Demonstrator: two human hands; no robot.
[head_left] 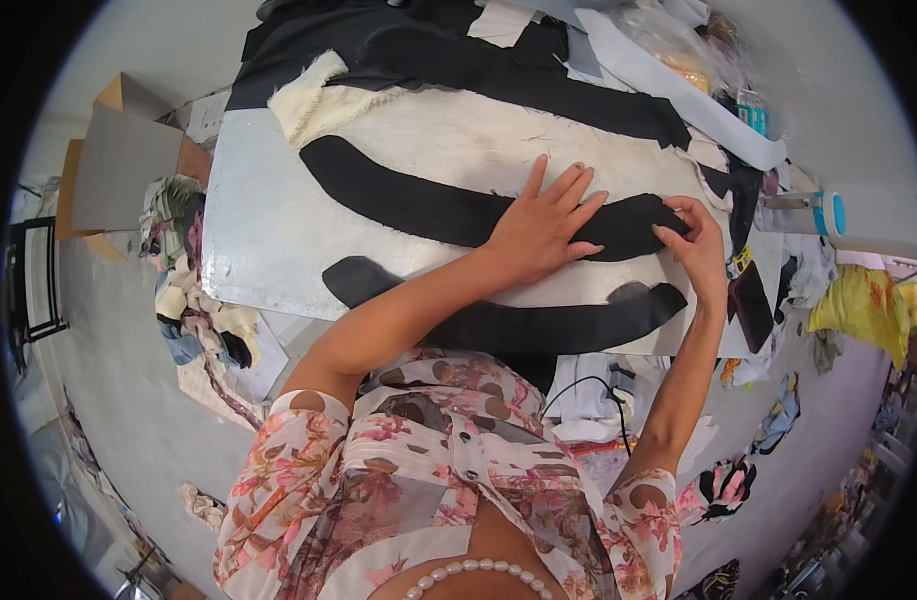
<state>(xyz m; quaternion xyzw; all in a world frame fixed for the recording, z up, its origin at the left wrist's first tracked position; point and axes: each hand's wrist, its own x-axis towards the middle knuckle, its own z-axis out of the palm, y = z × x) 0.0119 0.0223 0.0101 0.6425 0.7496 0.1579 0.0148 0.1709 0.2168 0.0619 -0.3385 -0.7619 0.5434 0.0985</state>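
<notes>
A long, curved strip of black fabric [408, 203] lies across the pale tabletop [263, 230]. My left hand [546, 228] rests on it with the fingers spread and the palm down, right of its middle. At the strip's right end, my right hand [690, 240] pinches the edge between thumb and fingers. Nearer to me lies a second curved black strip [538, 328], partly covered by my left forearm. Its left end shows a greyer piece [358, 280]. Farther back, another black strip [578, 95] runs along the table's far side.
A cream cloth scrap [313, 105] lies at the far left beside dark fabric [318, 50]. On the right are a white strip [688, 85], a dark phone-like slab [751, 305] and a yellow tape measure [742, 262]. A cardboard box [128, 160] and scrap heaps flank the table.
</notes>
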